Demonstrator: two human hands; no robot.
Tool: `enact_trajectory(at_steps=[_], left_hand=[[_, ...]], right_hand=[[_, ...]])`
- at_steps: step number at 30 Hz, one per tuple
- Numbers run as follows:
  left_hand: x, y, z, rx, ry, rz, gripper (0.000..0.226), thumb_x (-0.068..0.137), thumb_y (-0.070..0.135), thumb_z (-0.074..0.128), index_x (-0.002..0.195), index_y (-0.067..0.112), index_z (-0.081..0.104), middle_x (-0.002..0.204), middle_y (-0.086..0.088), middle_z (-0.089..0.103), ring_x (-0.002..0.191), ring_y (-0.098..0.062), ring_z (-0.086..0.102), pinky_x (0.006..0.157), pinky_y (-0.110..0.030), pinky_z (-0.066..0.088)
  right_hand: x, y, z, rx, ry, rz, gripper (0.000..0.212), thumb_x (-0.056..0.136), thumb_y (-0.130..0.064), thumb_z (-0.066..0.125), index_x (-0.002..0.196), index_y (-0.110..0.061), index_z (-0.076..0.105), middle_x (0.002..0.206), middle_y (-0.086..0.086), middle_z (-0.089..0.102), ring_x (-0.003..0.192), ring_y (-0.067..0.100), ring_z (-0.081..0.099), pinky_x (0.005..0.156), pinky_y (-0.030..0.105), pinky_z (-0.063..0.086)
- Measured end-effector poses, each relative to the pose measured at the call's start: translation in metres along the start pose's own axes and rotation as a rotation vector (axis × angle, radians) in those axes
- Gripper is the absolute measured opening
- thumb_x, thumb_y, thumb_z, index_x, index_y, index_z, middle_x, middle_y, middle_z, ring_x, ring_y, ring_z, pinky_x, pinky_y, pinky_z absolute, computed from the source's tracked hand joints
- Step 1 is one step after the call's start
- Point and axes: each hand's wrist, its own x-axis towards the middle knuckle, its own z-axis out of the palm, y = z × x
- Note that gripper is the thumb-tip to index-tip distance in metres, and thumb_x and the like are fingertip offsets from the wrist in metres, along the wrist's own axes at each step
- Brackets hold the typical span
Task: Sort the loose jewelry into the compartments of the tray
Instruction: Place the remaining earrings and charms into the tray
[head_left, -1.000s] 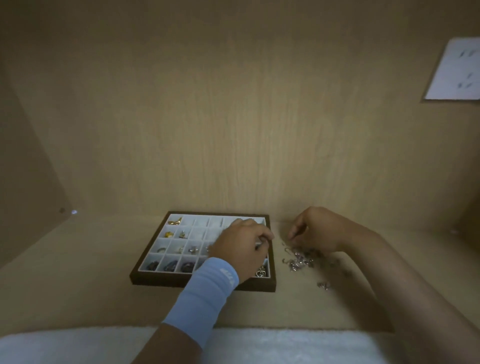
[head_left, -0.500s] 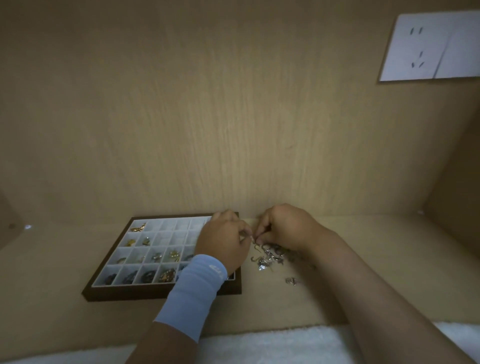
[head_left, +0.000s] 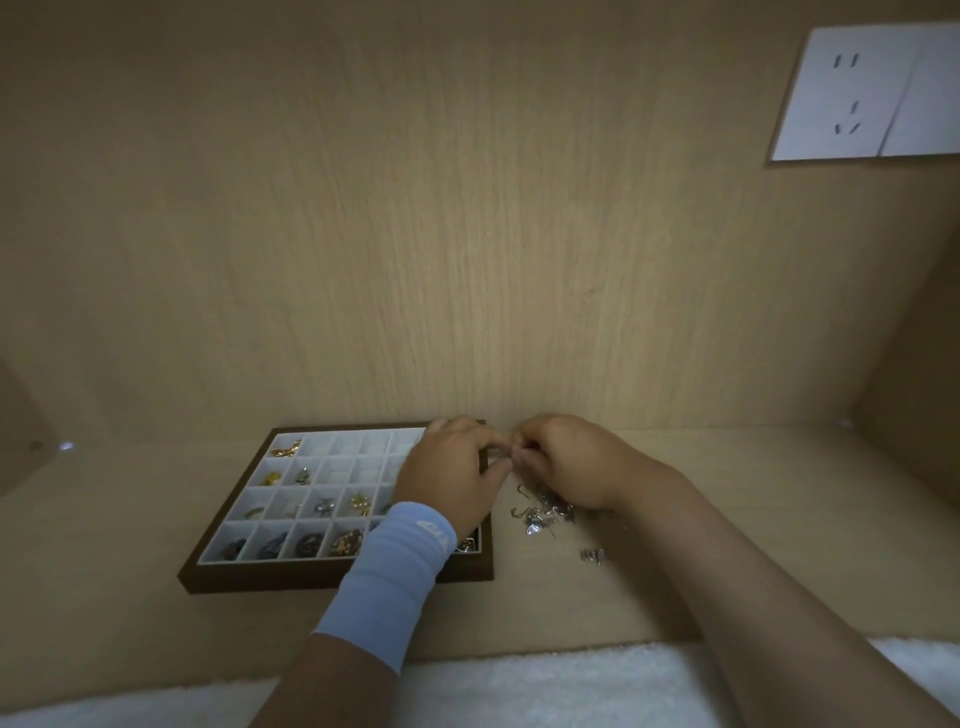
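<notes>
Listener: Where is the tray?

Operator: On my feed, the tray (head_left: 291, 574) lies flat on a pale wooden shelf (head_left: 104, 545), at about seven o'clock from the middle of the view. It has a dark brown frame and a grid of small white compartments. Gold pieces (head_left: 287, 448) sit in the compartments at its ten o'clock corner. Dark pieces (head_left: 270, 544) fill the near row at its seven o'clock.

Listener: And the hands?

Operator: The left hand (head_left: 452, 478), with a light blue wristband (head_left: 389, 577) behind it, hovers over the tray's three o'clock edge. The right hand (head_left: 566, 462) is just beside it, above the shelf. Both have curled fingers, and their fingertips meet near the tray's two o'clock corner. I cannot tell whether either hand grips a piece; anything between the fingertips is too small for me to see.

Listener: What is not sorted yet?

Operator: A heap of loose jewelry (head_left: 543, 512), silver, lies on the shelf at the tray's three o'clock, partly under the right hand. A single piece (head_left: 592, 556) lies apart, at the heap's five o'clock. A white towel (head_left: 519, 686) runs along six o'clock, and a white socket (head_left: 872, 93) is on the back wall at two o'clock.
</notes>
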Motion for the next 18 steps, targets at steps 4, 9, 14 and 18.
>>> enact_trajectory(at_steps=[4,9,14,18], left_hand=[[0.001,0.003,-0.014,-0.32,0.067,-0.132,0.007,0.087,0.028,0.067,0.087,0.035,0.068,0.083,0.018,0.067,0.081,0.004,0.059,0.076,-0.019,0.048],[0.003,-0.003,-0.029,-0.501,0.133,-0.191,0.011,0.086,0.021,0.07,0.082,0.032,0.069,0.08,0.012,0.068,0.078,0.001,0.062,0.071,-0.015,0.047],[0.003,-0.015,-0.039,-0.567,0.081,-0.217,0.007,0.089,0.023,0.066,0.088,0.028,0.07,0.085,0.011,0.071,0.081,0.003,0.063,0.075,-0.014,0.045],[0.003,-0.034,-0.04,-0.286,0.009,-0.238,0.012,0.093,0.031,0.058,0.098,0.03,0.069,0.095,0.013,0.068,0.09,-0.004,0.061,0.088,-0.03,0.049]], right_hand=[[0.002,-0.005,-0.001,0.369,0.109,0.025,0.014,0.099,-0.024,0.059,0.091,-0.016,0.067,0.073,-0.012,0.06,0.062,-0.003,0.051,0.062,0.018,0.041],[0.006,-0.02,0.001,0.652,0.217,0.023,0.008,0.095,-0.019,0.066,0.092,-0.017,0.073,0.076,-0.015,0.066,0.063,-0.007,0.053,0.066,0.01,0.043],[0.015,-0.03,-0.001,0.599,0.27,0.035,0.009,0.094,-0.022,0.067,0.092,-0.019,0.076,0.085,-0.008,0.073,0.072,-0.004,0.06,0.074,0.015,0.048],[0.023,-0.035,0.001,0.276,0.133,0.04,0.012,0.093,-0.031,0.065,0.087,-0.026,0.074,0.086,-0.011,0.07,0.081,0.003,0.063,0.082,0.034,0.056]])
